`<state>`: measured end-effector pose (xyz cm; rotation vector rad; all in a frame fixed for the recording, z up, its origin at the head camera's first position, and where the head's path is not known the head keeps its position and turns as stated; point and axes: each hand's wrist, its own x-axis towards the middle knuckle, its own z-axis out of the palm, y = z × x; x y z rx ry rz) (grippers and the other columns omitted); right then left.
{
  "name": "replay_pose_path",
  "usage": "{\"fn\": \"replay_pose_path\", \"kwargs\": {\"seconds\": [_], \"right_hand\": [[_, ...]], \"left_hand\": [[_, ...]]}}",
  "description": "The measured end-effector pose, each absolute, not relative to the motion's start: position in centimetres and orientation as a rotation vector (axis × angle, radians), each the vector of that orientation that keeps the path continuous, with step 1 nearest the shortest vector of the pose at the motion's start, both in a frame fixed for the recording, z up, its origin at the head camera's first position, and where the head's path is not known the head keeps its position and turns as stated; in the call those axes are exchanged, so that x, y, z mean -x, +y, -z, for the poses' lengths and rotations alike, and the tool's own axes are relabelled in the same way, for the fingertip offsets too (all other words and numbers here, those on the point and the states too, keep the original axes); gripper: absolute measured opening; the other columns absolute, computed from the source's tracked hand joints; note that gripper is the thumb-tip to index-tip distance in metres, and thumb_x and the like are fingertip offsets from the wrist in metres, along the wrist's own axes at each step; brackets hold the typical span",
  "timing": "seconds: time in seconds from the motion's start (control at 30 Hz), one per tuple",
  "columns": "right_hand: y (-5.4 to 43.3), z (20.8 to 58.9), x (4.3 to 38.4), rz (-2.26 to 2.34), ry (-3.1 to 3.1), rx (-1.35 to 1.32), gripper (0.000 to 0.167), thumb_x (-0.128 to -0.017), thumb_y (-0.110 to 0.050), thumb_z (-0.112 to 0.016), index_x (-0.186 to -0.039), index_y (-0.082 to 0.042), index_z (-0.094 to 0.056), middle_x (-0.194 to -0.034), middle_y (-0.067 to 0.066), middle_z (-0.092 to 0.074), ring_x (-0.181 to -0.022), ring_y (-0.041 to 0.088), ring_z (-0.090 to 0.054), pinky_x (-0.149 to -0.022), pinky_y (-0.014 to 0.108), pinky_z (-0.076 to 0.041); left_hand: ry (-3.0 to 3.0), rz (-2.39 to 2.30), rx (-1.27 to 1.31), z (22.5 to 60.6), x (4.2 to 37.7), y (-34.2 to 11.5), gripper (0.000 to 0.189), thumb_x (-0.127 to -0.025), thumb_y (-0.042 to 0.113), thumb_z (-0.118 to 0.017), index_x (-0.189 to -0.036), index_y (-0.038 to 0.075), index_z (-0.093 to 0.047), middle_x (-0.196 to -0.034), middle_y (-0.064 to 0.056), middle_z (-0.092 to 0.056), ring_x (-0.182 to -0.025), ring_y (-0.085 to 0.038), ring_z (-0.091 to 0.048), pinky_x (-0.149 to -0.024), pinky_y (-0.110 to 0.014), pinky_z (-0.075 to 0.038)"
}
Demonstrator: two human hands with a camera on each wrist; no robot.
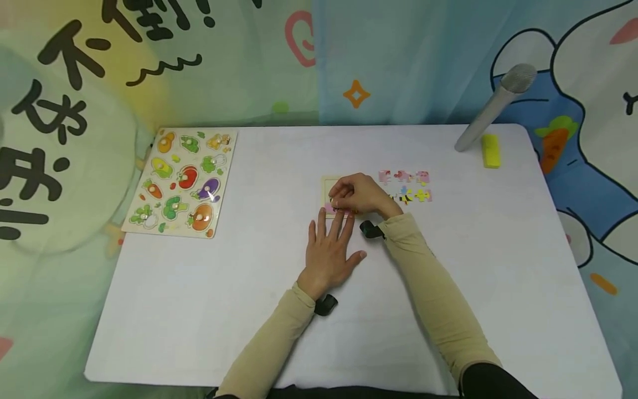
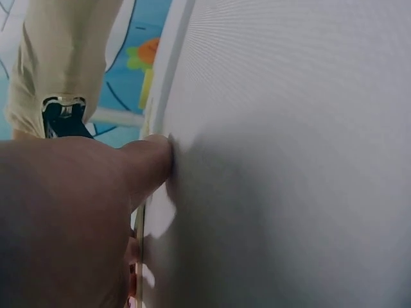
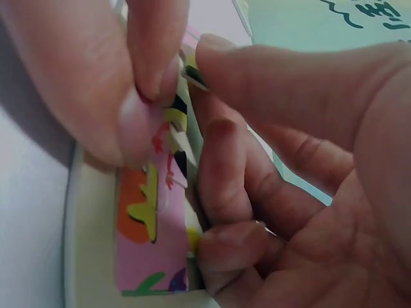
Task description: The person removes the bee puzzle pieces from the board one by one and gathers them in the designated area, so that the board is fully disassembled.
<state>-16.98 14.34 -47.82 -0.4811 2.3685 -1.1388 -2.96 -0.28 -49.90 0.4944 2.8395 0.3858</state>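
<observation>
A small jigsaw puzzle lies in a pale frame [image 1: 326,182] near the middle of the table. Along its near side runs a pink strip of fitted pieces [image 3: 170,256], showing orange, yellow and black details. My left hand [image 1: 329,257] lies palm down with straight fingers, and its fingertips [image 3: 135,122] touch this strip. Over the frame, my right hand [image 1: 364,194] pinches a small puzzle piece [image 3: 194,76] between thumb and forefinger, at the strip's inner edge. Most of that piece is hidden by the fingers.
Several loose pink and yellow puzzle pieces [image 1: 405,176] lie in rows right of the frame. At the left is a vegetable puzzle board [image 1: 176,185]. A grey microphone [image 1: 495,105] and a yellow block [image 1: 490,151] stand at the back right of the white table [image 1: 239,316].
</observation>
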Motion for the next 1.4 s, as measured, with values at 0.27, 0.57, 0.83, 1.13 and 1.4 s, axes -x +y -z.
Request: {"fn": "replay_pose_path", "kwargs": {"seconds": [0.27, 0.57, 0.83, 1.13, 1.4], "right_hand": [[13.9, 48.1, 16.8, 1.136, 2.388, 0.418, 0.015, -0.097, -0.015, -0.078, -0.111, -0.007, -0.08, -0.1, 0.01, -0.079, -0.08, 0.02, -0.071, -0.071, 0.031, -0.055], [15.5, 47.9, 16.7, 1.305, 2.4, 0.309, 0.021, -0.103, -0.021, -0.071, -0.119, -0.008, -0.076, -0.112, 0.012, -0.073, -0.101, 0.026, -0.066, -0.091, 0.04, -0.052], [18.7, 48.1, 16.2, 1.47, 2.315, 0.156, 0.027, -0.109, -0.025, -0.062, -0.126, -0.003, -0.067, -0.119, 0.015, -0.075, -0.096, 0.018, -0.069, -0.084, 0.027, -0.055], [21.4, 48.1, 14.7, 1.543, 2.386, 0.08, 0.031, -0.11, -0.025, -0.06, -0.132, -0.003, -0.063, -0.108, 0.022, -0.077, -0.085, 0.018, -0.078, -0.081, 0.022, -0.057], [23.3, 48.5, 12.9, 1.517, 2.566, -0.016, 0.038, -0.104, -0.031, -0.071, -0.134, -0.009, -0.068, -0.114, 0.019, -0.079, -0.093, 0.014, -0.078, -0.076, 0.016, -0.054]], "left_hand": [[2.842, -0.343, -0.488, 50.1, 2.9, -0.2, 0.085, -0.105, 0.066, -0.049, -0.172, 0.023, -0.019, -0.18, -0.004, -0.012, -0.165, -0.044, -0.001, -0.13, -0.063, -0.015], [2.858, -0.309, -0.486, 50.2, 3.0, 0.0, 0.086, -0.104, 0.068, -0.049, -0.171, 0.022, -0.023, -0.179, -0.005, -0.016, -0.165, -0.043, -0.006, -0.129, -0.065, -0.017], [2.848, -0.304, -0.476, 50.1, 3.0, 0.0, 0.087, -0.104, 0.068, -0.05, -0.171, 0.021, -0.022, -0.179, -0.006, -0.017, -0.165, -0.043, -0.006, -0.129, -0.066, -0.016], [2.822, -0.346, -0.455, 50.1, 3.1, 0.0, 0.092, -0.104, 0.068, -0.047, -0.172, 0.015, -0.013, -0.179, -0.005, -0.016, -0.166, -0.042, -0.003, -0.13, -0.065, -0.01], [2.823, -0.353, -0.46, 50.2, 3.3, -0.1, 0.093, -0.105, 0.068, -0.046, -0.172, 0.014, -0.012, -0.179, -0.005, -0.015, -0.166, -0.042, -0.003, -0.131, -0.064, -0.01]]}}
